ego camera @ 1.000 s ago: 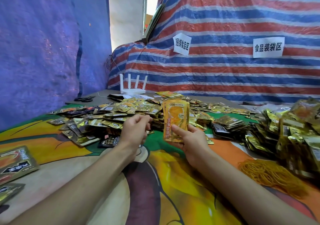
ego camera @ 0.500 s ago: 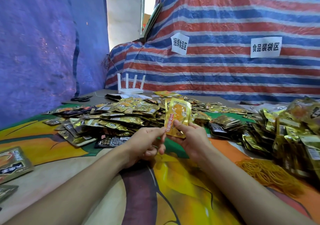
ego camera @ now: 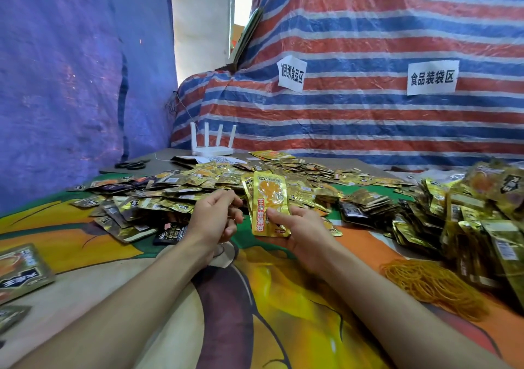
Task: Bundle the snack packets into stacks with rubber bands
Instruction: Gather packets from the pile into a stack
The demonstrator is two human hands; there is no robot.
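Withdrawn slightly, the left grip [ego camera: 212, 218] is curled, contents unclear. The packet stack [ego camera: 269, 195] is clamped upright by the right grip [ego camera: 303, 227].

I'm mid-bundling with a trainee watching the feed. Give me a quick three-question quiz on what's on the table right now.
1. True or false: the pile of rubber bands lies to the person's left.
2. Which hand grips the upright packet stack? A) left B) right C) both
3. What white device stands beyond the loose packets?

Key:
1. False, it lies to the right.
2. B: the right hand grips it. The left hand is close beside it, fingers curled.
3. A router with four antennas.
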